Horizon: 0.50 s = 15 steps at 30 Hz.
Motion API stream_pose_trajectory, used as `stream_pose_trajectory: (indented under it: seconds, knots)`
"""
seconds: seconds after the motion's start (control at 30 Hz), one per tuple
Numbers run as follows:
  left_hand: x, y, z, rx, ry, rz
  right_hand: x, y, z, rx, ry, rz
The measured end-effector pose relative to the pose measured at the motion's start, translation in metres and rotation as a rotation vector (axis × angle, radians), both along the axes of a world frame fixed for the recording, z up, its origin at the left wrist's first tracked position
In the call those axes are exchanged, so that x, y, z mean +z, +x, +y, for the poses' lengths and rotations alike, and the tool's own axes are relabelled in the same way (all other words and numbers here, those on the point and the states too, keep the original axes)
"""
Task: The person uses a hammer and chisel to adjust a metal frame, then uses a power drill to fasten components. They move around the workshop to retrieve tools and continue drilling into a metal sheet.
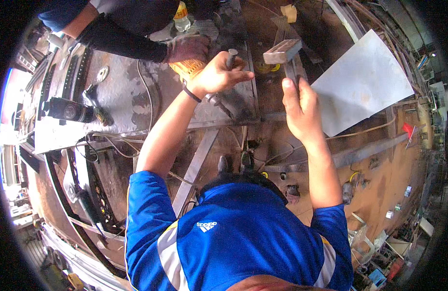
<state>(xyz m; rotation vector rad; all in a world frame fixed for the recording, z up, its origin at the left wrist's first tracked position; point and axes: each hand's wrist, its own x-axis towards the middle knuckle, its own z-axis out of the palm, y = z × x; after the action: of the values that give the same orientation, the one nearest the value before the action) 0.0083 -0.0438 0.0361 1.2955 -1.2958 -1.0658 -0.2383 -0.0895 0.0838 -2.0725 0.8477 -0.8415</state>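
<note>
My right hand (301, 104) is closed round the handle of a hammer (283, 51), its blocky worn metal head raised over the work area. My left hand (219, 73) grips a short metal punch (231, 57) with a flared top; its lower end is hidden by my fingers. Just beyond and left of that hand, a co-worker's gloved hand (189, 48) holds an orange-yellow power drill (186, 67). The drill's chuck (212, 99) and bit point down to the metal plate (185, 114) on the bench, partly behind my left wrist.
A pale sheet (369, 82) leans across the right side. On the left of the plate lie a black can (68, 109), a hand tool (95, 105) and a disc (102, 73). A bottle (181, 19) stands at the back. An angle grinder (82, 196) and cables lie lower left.
</note>
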Motion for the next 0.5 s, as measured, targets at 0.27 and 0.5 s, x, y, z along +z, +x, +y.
stream_pose_trajectory:
  seconds: [0.27, 0.5]
  knots:
    - [-0.021, 0.006, 0.010, 0.043, 0.053, 0.086, 0.000, -0.016, 0.018, -0.045, 0.052, 0.101]
    - [-0.021, 0.003, 0.013, -0.006, -0.041, -0.023, 0.014, -0.007, 0.023, 0.017, 0.008, 0.159]
